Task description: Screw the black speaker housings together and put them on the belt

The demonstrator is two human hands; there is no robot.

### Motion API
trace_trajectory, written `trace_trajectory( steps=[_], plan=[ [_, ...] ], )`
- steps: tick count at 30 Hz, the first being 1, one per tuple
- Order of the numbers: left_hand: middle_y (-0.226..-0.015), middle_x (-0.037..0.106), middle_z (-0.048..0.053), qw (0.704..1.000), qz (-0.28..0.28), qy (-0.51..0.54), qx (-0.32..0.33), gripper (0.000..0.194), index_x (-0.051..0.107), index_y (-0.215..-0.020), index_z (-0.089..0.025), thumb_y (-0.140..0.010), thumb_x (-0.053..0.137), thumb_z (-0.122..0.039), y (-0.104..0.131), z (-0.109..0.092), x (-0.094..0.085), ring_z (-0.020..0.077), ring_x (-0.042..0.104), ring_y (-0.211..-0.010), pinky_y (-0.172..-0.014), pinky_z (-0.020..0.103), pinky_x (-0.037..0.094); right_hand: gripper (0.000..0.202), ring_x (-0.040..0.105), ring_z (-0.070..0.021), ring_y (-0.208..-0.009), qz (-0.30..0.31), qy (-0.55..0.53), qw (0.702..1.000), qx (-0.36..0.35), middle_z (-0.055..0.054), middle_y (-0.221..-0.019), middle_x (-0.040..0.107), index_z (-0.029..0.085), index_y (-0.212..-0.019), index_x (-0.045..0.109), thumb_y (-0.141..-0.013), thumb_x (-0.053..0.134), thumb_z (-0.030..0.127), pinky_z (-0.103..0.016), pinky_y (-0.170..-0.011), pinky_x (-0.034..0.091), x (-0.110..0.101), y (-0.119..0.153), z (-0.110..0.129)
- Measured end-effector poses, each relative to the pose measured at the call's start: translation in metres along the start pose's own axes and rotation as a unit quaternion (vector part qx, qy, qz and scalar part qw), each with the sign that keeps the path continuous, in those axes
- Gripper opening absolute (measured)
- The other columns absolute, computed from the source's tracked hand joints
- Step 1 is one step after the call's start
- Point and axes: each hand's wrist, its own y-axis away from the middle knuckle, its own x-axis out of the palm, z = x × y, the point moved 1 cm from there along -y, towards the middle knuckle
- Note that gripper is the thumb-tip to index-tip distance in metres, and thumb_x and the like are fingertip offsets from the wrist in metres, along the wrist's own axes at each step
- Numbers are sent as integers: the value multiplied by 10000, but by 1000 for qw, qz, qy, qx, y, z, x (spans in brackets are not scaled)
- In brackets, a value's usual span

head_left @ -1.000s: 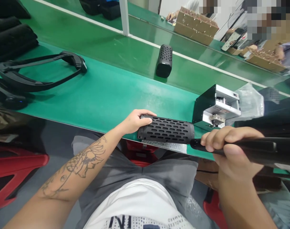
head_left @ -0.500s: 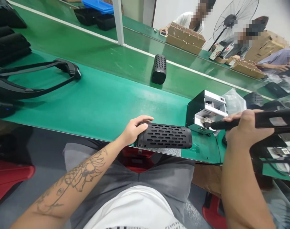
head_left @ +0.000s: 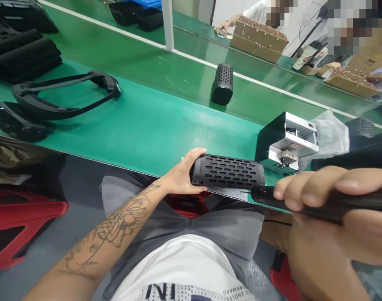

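Observation:
A black housing [head_left: 230, 171] with rows of slotted holes lies on its side at the near edge of the green bench. My left hand [head_left: 184, 173] is closed round its left end, thumb and fingers on opposite long edges. In my right hand [head_left: 332, 192] is a black electric screwdriver [head_left: 262, 195], with the fingers wrapped round its body. The screwdriver's front end is beside the housing's lower right corner; whether they touch, I cannot tell. Behind them stands a black and white screw feeder [head_left: 272, 142].
Farther back, a second slotted housing [head_left: 223, 83] stands on the bench. A black headset [head_left: 18, 121] with a head strap lies at left, near stacked black shells [head_left: 24, 56]. Clear plastic [head_left: 332, 133] sits behind the feeder. Across the bench, a person's hand [head_left: 222, 28] is beside a cardboard box [head_left: 256, 42].
My right hand has brought the screwdriver from the feeder's front towards me, beside the housing. My left hand has gone from resting on the housing's end to gripping round it. The view has shifted slightly.

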Motion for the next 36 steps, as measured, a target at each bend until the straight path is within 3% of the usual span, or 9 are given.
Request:
trace_trajectory(
  steps=[3, 6, 9, 19, 30, 34, 36],
  plan=[
    [-1799, 471, 211, 999, -22, 3, 30, 1207, 330, -1841, -282, -851, 1008, -419, -1, 0, 4, 461, 520, -1693, -1421, 631, 471, 199, 713, -231, -550, 33, -40, 998, -26, -11, -750, 766, 237, -1106, 868, -966, 919, 369, -466, -540, 667, 36, -7, -16],
    [-1770, 501, 213, 997, -40, 10, 59, 1204, 343, -1830, -283, -839, 1016, -413, -2, 2, 7, 454, 560, -1660, -1396, 625, 507, 199, 699, -207, -528, 12, -54, 998, -14, 8, -719, 751, 236, -1039, 860, -932, 971, 361, -424, -528, 641, 50, -13, -29],
    [-1744, 526, 218, 997, -43, 10, 59, 1205, 351, -1820, -281, -826, 1022, -397, -3, 3, 10, 456, 583, -1636, -1379, 629, 524, 211, 699, -211, -536, 10, -49, 999, -1, 1, -729, 756, 223, -1006, 847, -912, 988, 349, -430, -538, 639, 51, -13, -34],
    [-1725, 564, 211, 998, -41, -13, 39, 1242, 335, -1814, -290, -802, 1038, -438, -3, 4, 10, 453, 630, -1590, -1327, 621, 575, 137, 691, -177, -562, 85, -46, 995, 19, 9, -735, 742, 238, -1034, 838, -950, 944, 263, -396, -568, 639, 63, -7, -34],
    [-1752, 546, 206, 999, -36, -31, 12, 1235, 315, -1820, -296, -818, 1011, -488, -1, 3, 13, 447, 627, -1600, -1311, 615, 587, 152, 686, -178, -593, 118, -52, 991, 37, 15, -739, 732, 245, -1049, 803, -950, 918, 251, -405, -614, 637, 53, -7, -45],
    [-1751, 544, 202, 998, -43, -42, 9, 1245, 314, -1819, -292, -810, 1019, -479, 0, 5, 15, 440, 620, -1612, -1349, 612, 557, 133, 693, -165, -559, 117, -33, 992, 29, 26, -714, 732, 254, -1025, 823, -957, 931, 288, -387, -596, 660, 62, -13, -32],
    [-1745, 546, 208, 998, -43, -47, 9, 1246, 317, -1815, -283, -807, 1021, -482, 1, 7, 17, 442, 619, -1611, -1354, 617, 552, 167, 662, -149, -506, 81, -29, 996, 20, 30, -676, 722, 255, -972, 836, -939, 966, 354, -359, -541, 648, 61, -18, -20]
  ],
)
